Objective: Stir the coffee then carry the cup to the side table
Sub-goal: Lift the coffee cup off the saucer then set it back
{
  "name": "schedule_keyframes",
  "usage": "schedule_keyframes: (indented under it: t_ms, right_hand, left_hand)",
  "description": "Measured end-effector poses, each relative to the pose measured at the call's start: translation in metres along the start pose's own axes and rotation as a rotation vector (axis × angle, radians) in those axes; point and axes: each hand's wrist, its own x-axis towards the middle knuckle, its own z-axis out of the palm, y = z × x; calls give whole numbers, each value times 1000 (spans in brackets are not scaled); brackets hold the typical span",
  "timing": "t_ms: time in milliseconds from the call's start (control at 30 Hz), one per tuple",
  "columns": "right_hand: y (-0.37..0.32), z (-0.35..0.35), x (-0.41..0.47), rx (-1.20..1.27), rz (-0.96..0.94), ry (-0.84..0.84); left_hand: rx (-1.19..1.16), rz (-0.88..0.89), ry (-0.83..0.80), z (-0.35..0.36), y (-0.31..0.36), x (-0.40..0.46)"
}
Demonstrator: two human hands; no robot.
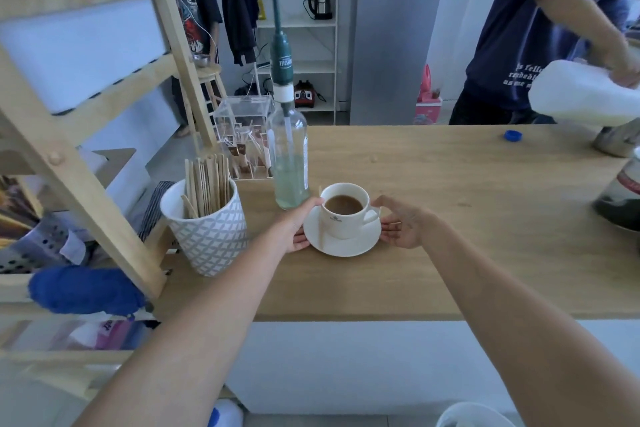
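Observation:
A white cup (341, 218) of milky coffee (344, 204) stands on a white saucer (346, 246) near the front of the wooden counter (450, 236). A wooden stir stick (321, 225) lies on the saucer, left of the cup. My left hand (298, 222) grips the saucer's left edge, thumb up by the cup's rim. My right hand (405, 222) is at the saucer's right edge with its fingers apart, fingertips touching the rim and thumb by the cup's handle. The saucer rests on the counter.
A glass pump bottle (290, 163) stands just behind the cup. A patterned pot of wooden sticks (207, 229) and a clear sachet box (242, 128) sit to the left. A wooden frame (86, 184) rises at left. Across the counter a person tips a white jug (581, 94); a blue cap (513, 135) lies nearby.

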Motion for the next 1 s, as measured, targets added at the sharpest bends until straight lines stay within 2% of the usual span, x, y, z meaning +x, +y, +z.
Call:
schedule_keyframes:
  t_ms: [300, 400, 467, 600, 800, 900, 1000]
  right_hand:
    - [1, 6, -11, -177, -38, 35]
    - [1, 10, -11, -309, -242, 179]
    - [-1, 12, -7, -419, -383, 298]
    - [4, 15, -5, -352, -435, 174]
    - [16, 14, -2, -274, -356, 4]
    - [18, 18, -2, -180, -345, -29]
    - [18, 21, -2, -191, -365, -36]
  left_hand:
    - [75, 16, 1, 5, 3, -10]
    - [142, 106, 102, 7, 5, -11]
    - [90, 197, 215, 10, 3, -11]
    - [-155, 279, 143, 26, -1, -17]
    - [-247, 274, -45, 44, -6, -21]
    - [-288, 260, -47, 46, -7, -18]
    - [-313, 246, -19, 47, -6, -20]
